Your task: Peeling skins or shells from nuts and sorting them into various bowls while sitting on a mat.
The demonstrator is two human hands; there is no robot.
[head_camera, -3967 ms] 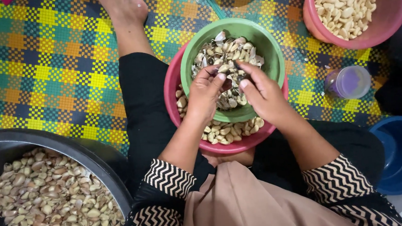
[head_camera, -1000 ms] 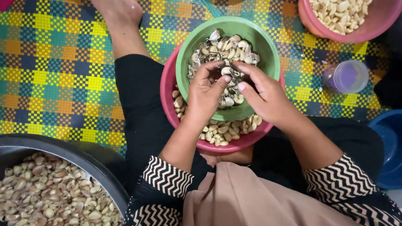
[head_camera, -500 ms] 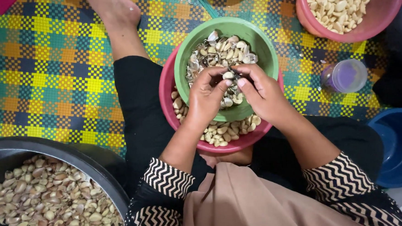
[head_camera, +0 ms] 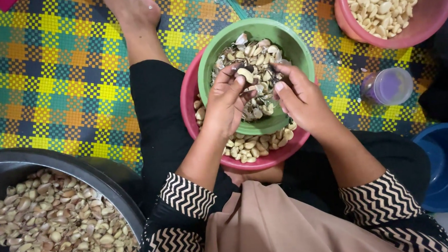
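My left hand (head_camera: pixel 228 103) pinches a garlic clove (head_camera: pixel 246 76) between thumb and fingers above a green bowl (head_camera: pixel 302 50) full of papery skins. My right hand (head_camera: pixel 302 99) hovers beside it over the same bowl, fingers bent, nails touching the clove's skin. The green bowl rests tilted inside a pink bowl (head_camera: pixel 189 99) on my lap, which holds peeled cloves (head_camera: pixel 253 145).
A large black basin (head_camera: pixel 42 158) of unpeeled garlic (head_camera: pixel 50 222) sits at lower left. A second pink bowl (head_camera: pixel 362 32) of peeled cloves stands at upper right, a small purple cup (head_camera: pixel 388 86) below it, a blue bowl (head_camera: pixel 446 165) at right. A chequered mat (head_camera: pixel 42 74) lies beneath; a bare foot (head_camera: pixel 131 13) at top.
Both hands have kept working at the same spot over the green bowl; the fingers have shifted slightly around the clove. The view has drifted a little.
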